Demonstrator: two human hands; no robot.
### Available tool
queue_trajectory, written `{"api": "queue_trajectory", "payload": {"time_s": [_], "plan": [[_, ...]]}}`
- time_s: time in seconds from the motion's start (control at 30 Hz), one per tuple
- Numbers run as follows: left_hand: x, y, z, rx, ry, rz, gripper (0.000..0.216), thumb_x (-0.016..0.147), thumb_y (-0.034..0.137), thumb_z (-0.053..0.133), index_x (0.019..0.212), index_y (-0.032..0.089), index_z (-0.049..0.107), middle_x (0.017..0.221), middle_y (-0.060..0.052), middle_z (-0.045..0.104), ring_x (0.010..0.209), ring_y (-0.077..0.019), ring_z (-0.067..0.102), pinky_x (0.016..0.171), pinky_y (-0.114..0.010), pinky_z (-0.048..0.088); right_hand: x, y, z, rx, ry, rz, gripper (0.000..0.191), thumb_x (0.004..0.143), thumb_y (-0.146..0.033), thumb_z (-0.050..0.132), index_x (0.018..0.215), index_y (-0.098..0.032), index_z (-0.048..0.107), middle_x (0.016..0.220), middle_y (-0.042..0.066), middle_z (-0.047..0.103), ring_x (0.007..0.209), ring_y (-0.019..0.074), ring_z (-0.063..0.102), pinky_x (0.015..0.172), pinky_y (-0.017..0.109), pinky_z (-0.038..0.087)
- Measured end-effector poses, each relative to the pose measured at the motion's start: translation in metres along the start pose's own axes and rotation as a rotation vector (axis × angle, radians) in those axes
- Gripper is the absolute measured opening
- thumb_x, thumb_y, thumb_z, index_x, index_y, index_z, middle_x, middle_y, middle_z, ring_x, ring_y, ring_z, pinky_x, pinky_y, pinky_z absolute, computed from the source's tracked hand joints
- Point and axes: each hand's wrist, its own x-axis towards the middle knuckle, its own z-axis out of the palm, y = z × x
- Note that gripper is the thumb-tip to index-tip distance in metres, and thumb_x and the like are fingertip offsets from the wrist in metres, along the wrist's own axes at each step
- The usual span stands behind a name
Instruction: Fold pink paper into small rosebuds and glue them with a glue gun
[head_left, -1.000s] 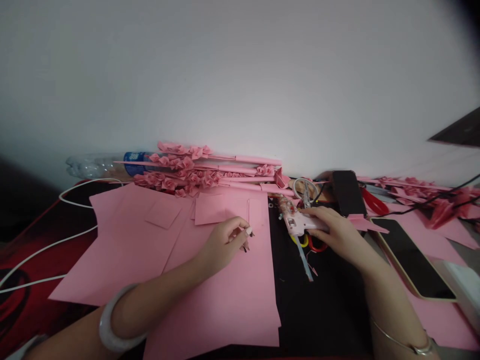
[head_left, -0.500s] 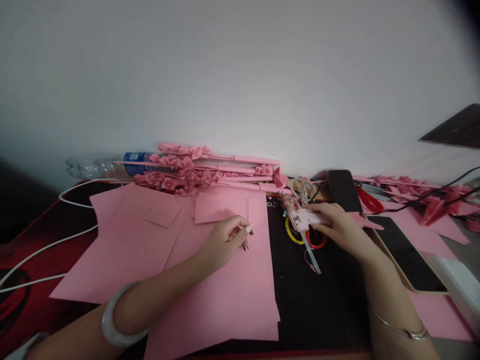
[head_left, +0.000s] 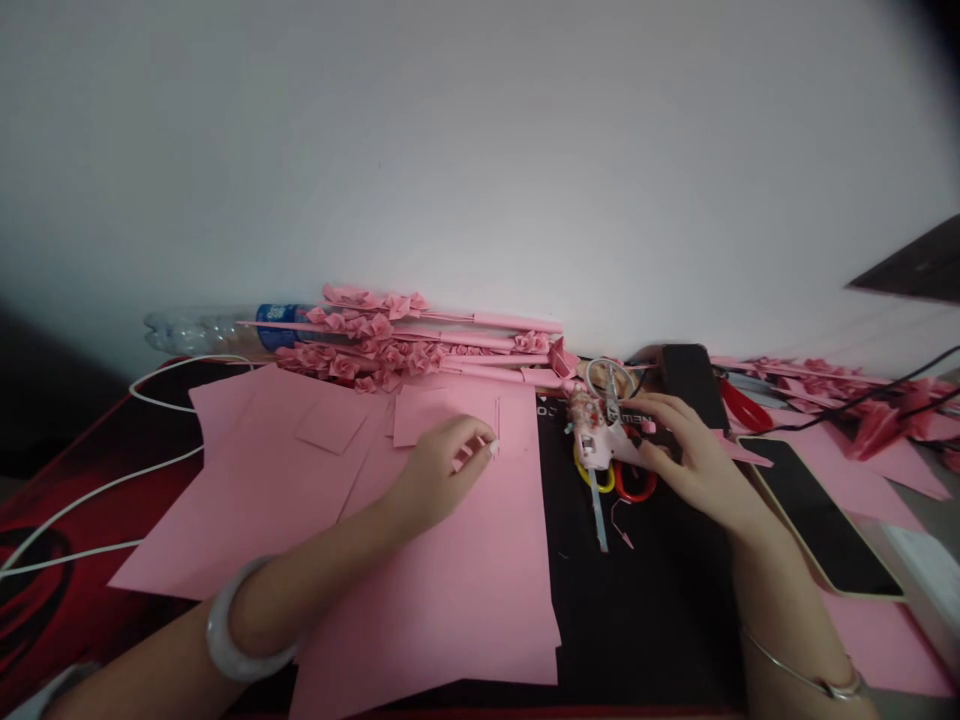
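Observation:
My left hand point(head_left: 442, 475) rests on large pink paper sheets point(head_left: 420, 560), its fingers curled and pinched on a small pink paper piece near the sheet's far right part. My right hand point(head_left: 690, 455) is wrapped round the handle of a white hot glue gun point(head_left: 600, 440), whose nozzle points away toward the wall. The gun sits above scissors with yellow and red handles point(head_left: 619, 480) lying on the black mat point(head_left: 637, 610). A bracelet is on each wrist.
Pink paper flower stems point(head_left: 405, 345) and a plastic bottle point(head_left: 217, 328) lie along the wall. A phone point(head_left: 821, 515) lies at the right on pink paper, a black box point(head_left: 690, 375) behind my right hand. White cables point(head_left: 112, 485) run across the left.
My right hand has turned the glue gun upright-ish and drawn it closer to the wall. My left hand has shifted slightly up the paper and stays pinched.

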Motion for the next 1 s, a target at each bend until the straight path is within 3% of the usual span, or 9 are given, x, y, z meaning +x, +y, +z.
{"api": "queue_trajectory", "payload": {"time_s": [0.13,0.27,0.43,0.63,0.7,0.77,0.87,0.93,1.0], "plan": [[0.01,-0.008,-0.037,0.34,0.084,0.132,0.023,0.084,0.021,0.054,0.106,0.023,0.06,0.11,-0.006,0.063,0.101,-0.0228,0.059,0.092,-0.038,0.046,0.003,-0.015,-0.002,0.018,0.215,-0.035,0.035,0.082,-0.02,0.05,0.116,-0.022,0.057,0.118,0.01,0.058,0.115,0.0301,0.052,0.099,0.046,0.04],[0.009,-0.028,-0.065,0.481,0.001,0.108,0.049,0.077,0.027,0.067,0.125,0.023,0.054,0.134,-0.007,0.053,0.125,-0.0305,0.047,0.106,-0.045,0.036,0.004,-0.039,0.003,0.081,0.213,-0.085,0.032,0.084,-0.018,0.048,0.115,-0.022,0.055,0.115,0.01,0.06,0.111,0.0278,0.055,0.096,0.043,0.043],[0.002,-0.04,-0.071,0.45,-0.041,0.055,0.05,0.078,0.03,0.067,0.126,0.019,0.055,0.133,-0.008,0.055,0.125,-0.0333,0.047,0.106,-0.05,0.033,0.007,-0.068,0.015,0.121,0.098,-0.136,0.031,0.084,-0.016,0.048,0.114,-0.023,0.055,0.114,0.009,0.063,0.109,0.0273,0.057,0.095,0.043,0.044],[0.003,-0.033,-0.074,0.404,0.025,0.012,0.031,0.078,0.035,0.069,0.105,0.02,0.068,0.116,-0.006,0.067,0.113,-0.0299,0.057,0.102,-0.044,0.04,0.009,-0.093,0.018,0.234,0.041,-0.166,0.026,0.086,-0.017,0.048,0.109,-0.022,0.059,0.108,0.009,0.066,0.103,0.025,0.06,0.091,0.04,0.047],[0.001,-0.032,-0.074,0.38,0.075,0.008,0.018,0.083,0.031,0.062,0.094,0.02,0.071,0.107,-0.005,0.071,0.103,-0.0273,0.063,0.097,-0.042,0.044,0.01,-0.1,0.024,0.314,0.045,-0.122,0.022,0.087,-0.017,0.047,0.102,-0.022,0.061,0.1,0.007,0.067,0.094,0.0226,0.063,0.084,0.037,0.049],[-0.002,-0.031,-0.073,0.38,0.161,0.052,0.017,0.087,0.025,0.055,0.089,0.02,0.072,0.098,-0.004,0.073,0.095,-0.0247,0.066,0.093,-0.042,0.048,0.01,-0.106,0.036,0.448,0.003,-0.004,0.019,0.089,-0.022,0.047,0.098,-0.02,0.063,0.085,0.006,0.067,0.074,0.0185,0.064,0.067,0.031,0.052],[-0.01,-0.029,-0.065,0.414,0.295,0.229,0.018,0.089,0.02,0.052,0.093,0.023,0.069,0.103,-0.003,0.071,0.099,-0.0225,0.064,0.097,-0.041,0.047,0.009,-0.114,0.06,0.878,-0.199,0.244,0.028,0.093,-0.038,0.043,0.098,-0.017,0.06,0.064,0.0,0.062,0.034,0.0071,0.045,0.033,0.019,0.035],[-0.016,-0.026,-0.057,0.411,0.278,0.375,0.02,0.089,0.016,0.053,0.099,0.026,0.068,0.109,-0.002,0.07,0.104,-0.021,0.063,0.099,-0.04,0.047,0.008,-0.117,0.076,1.116,-0.34,0.377,0.035,0.09,-0.047,0.047,0.097,-0.015,0.057,0.061,0.0,0.063,0.03,0.0057,0.043,0.028,0.016,0.029],[-0.022,-0.024,-0.046,0.364,0.188,0.534,0.027,0.088,0.011,0.054,0.107,0.025,0.066,0.115,-0.005,0.067,0.11,-0.0212,0.061,0.098,-0.039,0.049,0.005,-0.121,0.089,1.303,-0.436,0.442,0.042,0.087,-0.055,0.048,0.092,-0.014,0.056,0.064,0.003,0.066,0.033,0.0079,0.051,0.029,0.017,0.036]]}}
